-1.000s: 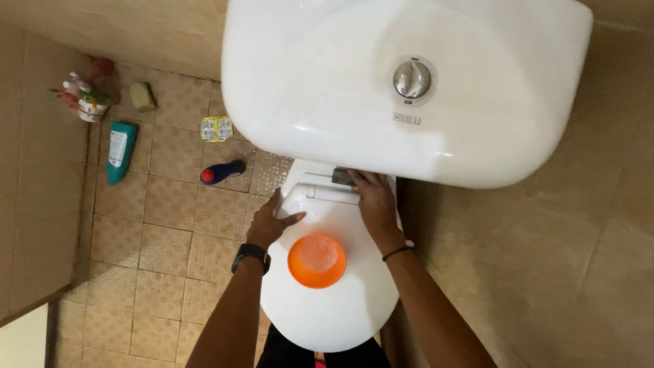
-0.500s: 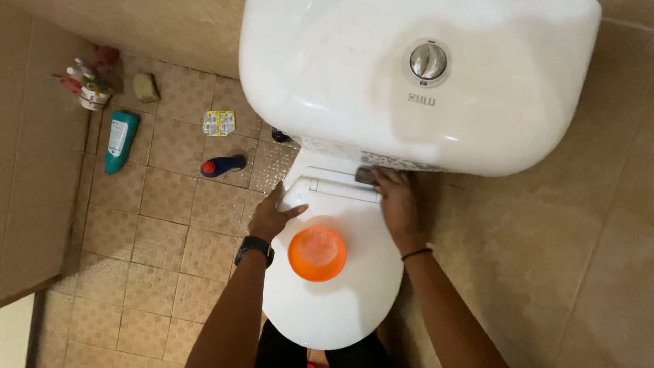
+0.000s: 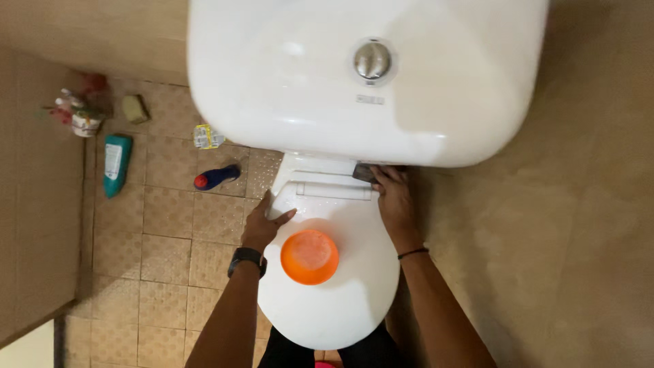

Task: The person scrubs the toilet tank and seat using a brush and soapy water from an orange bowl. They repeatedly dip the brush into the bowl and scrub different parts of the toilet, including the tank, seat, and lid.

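Note:
I look straight down on a white toilet. Its closed lid [image 3: 340,300] carries an orange bowl [image 3: 310,257] with foamy liquid inside. My left hand [image 3: 262,226] rests flat on the lid's left edge, fingers spread, a dark watch on the wrist. My right hand [image 3: 394,197] presses a small dark scrubbing pad [image 3: 363,172] against the hinge area, just under the white cistern [image 3: 361,82]. The pad is half hidden by the cistern's edge. A thin dark band circles my right wrist.
A chrome flush button [image 3: 372,60] tops the cistern. On the tiled floor to the left lie a teal bottle [image 3: 116,163], a blue bottle with a red cap [image 3: 216,178], a yellow sachet pack [image 3: 206,136], a sponge [image 3: 135,108] and a cup of brushes [image 3: 78,117].
My right hand with the pad has slid from the middle of the hinge to its right end. My left hand has stayed on the lid. The camera view has shifted sideways.

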